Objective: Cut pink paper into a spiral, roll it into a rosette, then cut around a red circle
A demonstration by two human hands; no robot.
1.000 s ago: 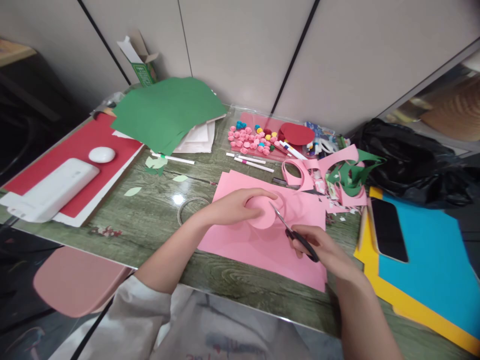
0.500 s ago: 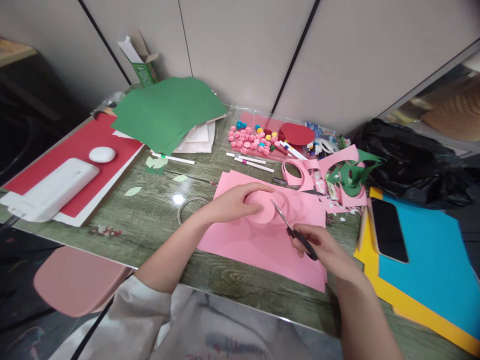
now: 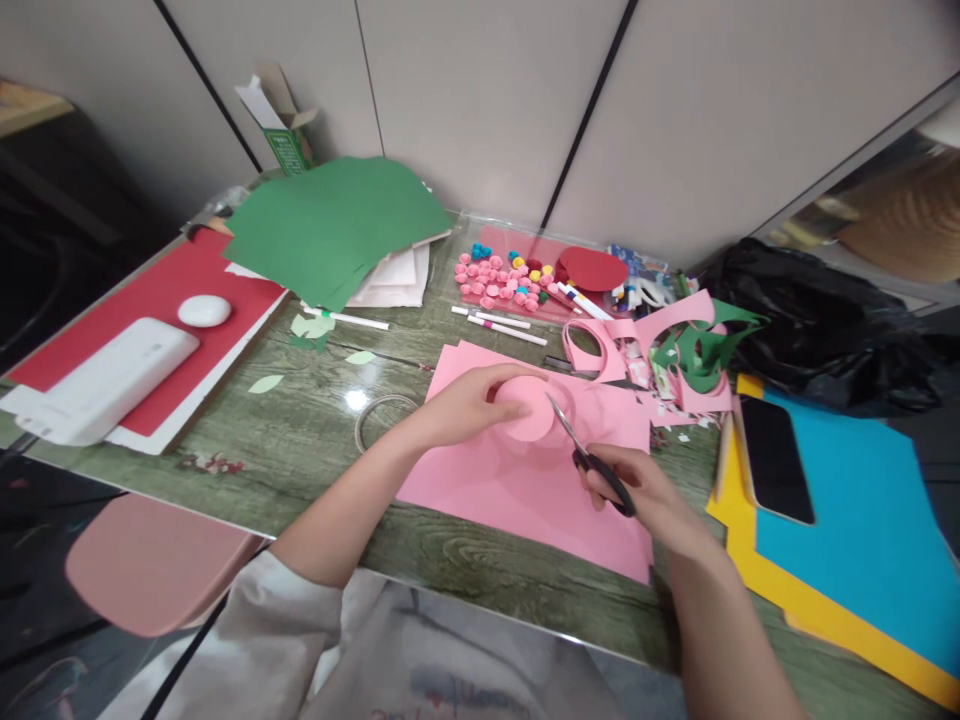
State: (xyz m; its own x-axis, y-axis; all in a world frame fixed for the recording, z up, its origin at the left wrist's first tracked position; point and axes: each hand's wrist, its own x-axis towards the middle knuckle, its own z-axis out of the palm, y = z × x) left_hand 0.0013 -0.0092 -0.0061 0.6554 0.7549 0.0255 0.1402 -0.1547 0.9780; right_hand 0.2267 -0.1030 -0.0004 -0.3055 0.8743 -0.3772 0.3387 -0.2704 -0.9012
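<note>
Between the thumb and fingers of my left hand [image 3: 484,400] is a round pink paper piece [image 3: 527,410], raised a little over the pink sheets [image 3: 517,500]. My right hand [image 3: 637,490] is closed around the black handles of a pair of scissors [image 3: 592,460]. Their metal blades point up and left and touch the circle's right edge. A thin curl of pink paper lies around the circle near the blades. Whether the blades are fully closed is hard to make out.
Pink and green paper scraps [image 3: 697,350] lie at the back right, before a black plastic bag [image 3: 810,330]. A phone [image 3: 776,460] rests on blue paper [image 3: 862,500]. White pens [image 3: 506,325] and small pink rosettes [image 3: 484,275] are behind. A tape ring [image 3: 364,420] lies by my left forearm.
My left hand has tilted and shifted the pink circle slightly up and right. The scissors have moved little, their tips slightly higher against its edge.
</note>
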